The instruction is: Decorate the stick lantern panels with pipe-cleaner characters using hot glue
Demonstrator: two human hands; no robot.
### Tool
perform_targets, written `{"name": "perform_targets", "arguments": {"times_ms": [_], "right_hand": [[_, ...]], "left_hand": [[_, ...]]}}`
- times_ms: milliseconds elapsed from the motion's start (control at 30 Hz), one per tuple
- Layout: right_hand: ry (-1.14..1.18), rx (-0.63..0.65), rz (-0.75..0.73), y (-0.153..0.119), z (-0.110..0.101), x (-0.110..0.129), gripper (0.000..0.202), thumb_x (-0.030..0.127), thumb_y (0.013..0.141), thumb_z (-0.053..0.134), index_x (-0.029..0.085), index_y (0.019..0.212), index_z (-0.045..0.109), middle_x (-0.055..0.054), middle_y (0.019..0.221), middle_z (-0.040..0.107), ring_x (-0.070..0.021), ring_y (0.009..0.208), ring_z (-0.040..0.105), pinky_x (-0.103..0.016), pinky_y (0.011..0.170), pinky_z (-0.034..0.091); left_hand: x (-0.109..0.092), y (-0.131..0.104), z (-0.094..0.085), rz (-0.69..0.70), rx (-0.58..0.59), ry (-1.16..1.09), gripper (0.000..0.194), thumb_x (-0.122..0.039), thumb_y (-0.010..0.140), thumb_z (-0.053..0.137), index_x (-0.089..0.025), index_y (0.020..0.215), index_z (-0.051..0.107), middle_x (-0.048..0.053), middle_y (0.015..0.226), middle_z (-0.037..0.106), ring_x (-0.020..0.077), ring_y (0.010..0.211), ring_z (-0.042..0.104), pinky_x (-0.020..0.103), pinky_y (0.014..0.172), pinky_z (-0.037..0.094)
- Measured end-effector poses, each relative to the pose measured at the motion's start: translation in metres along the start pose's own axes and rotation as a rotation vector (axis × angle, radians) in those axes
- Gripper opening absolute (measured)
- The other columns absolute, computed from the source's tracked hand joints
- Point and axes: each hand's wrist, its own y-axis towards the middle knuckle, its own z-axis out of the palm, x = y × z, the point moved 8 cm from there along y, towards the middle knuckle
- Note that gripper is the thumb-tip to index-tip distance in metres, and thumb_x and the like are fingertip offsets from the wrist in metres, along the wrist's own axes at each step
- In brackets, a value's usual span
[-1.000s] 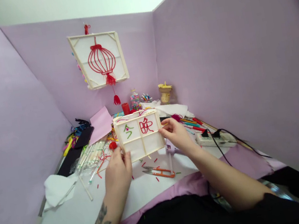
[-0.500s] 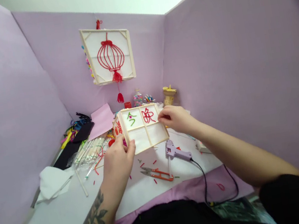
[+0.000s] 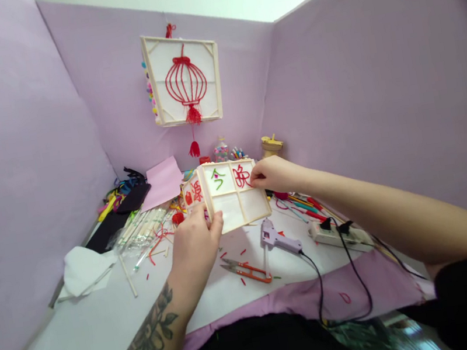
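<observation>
My left hand (image 3: pixel 198 234) is closed round the lower left corner of a box lantern (image 3: pixel 228 211) with pale wooden strips and white panels, held tilted above the table. On its front face a green character (image 3: pixel 217 179), made of pipe cleaner, sits in the upper left pane. In the upper right pane is a red pipe-cleaner character (image 3: pixel 241 176). My right hand (image 3: pixel 275 173) pinches at this red character's right edge, and the fingertips partly hide what they grip. The lantern's left side carries more red characters (image 3: pixel 196 191).
A lilac glue gun (image 3: pixel 281 238) and orange-handled thread snips (image 3: pixel 246 270) lie below the lantern among red scraps. A power strip (image 3: pixel 340 235) with black cables is at right. Packaged sticks (image 3: pixel 142 231) and white cloth (image 3: pixel 84 269) are at left. A finished lantern (image 3: pixel 185 79) hangs behind.
The view has shifted, showing the power strip more fully. The lantern has turned slightly, revealing more of its left side. My right hand stays at the red character's edge.
</observation>
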Motion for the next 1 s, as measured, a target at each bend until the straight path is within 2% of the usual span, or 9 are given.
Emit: {"name": "perform_targets", "arguments": {"times_ms": [467,733,900,1000], "right_hand": [[-0.170,0.128,-0.075,0.007,0.006,0.009,0.020,0.012,0.075,0.056,0.018,0.059,0.067,-0.002,0.062,0.066,-0.0136,0.056,0.053,-0.025,0.055,0.031],[-0.335,0.114,-0.133,-0.001,0.010,0.019,0.019,0.015,0.087,0.054,0.014,0.081,0.072,-0.011,0.088,0.070,-0.0186,0.073,0.062,-0.027,0.064,0.038],[-0.457,0.109,-0.264,-0.004,0.017,0.026,0.018,0.011,0.090,0.052,0.010,0.089,0.070,-0.014,0.090,0.068,-0.0209,0.078,0.062,-0.030,0.070,0.040],[-0.407,0.075,-0.268,-0.005,0.015,0.023,0.017,0.012,0.090,0.054,0.011,0.085,0.070,-0.014,0.090,0.068,-0.0201,0.077,0.061,-0.030,0.070,0.040]], "left_hand": [[-0.004,0.000,0.002,0.032,-0.008,-0.035,0.028,-0.039,0.092,0.046,-0.018,0.102,0.061,0.003,0.072,0.068,0.0206,0.070,0.064,0.030,0.067,0.045],[-0.006,0.002,0.002,0.026,0.015,-0.007,0.026,-0.037,0.093,0.046,-0.017,0.102,0.060,0.004,0.075,0.068,0.0212,0.072,0.064,0.030,0.067,0.044],[-0.004,0.001,0.002,0.022,0.013,-0.012,0.026,-0.037,0.093,0.047,-0.017,0.101,0.060,0.005,0.076,0.068,0.0217,0.073,0.064,0.031,0.068,0.043],[-0.002,0.000,0.002,0.008,0.012,-0.025,0.026,-0.037,0.093,0.047,-0.017,0.101,0.061,0.004,0.074,0.067,0.0215,0.072,0.063,0.031,0.067,0.042]]}}
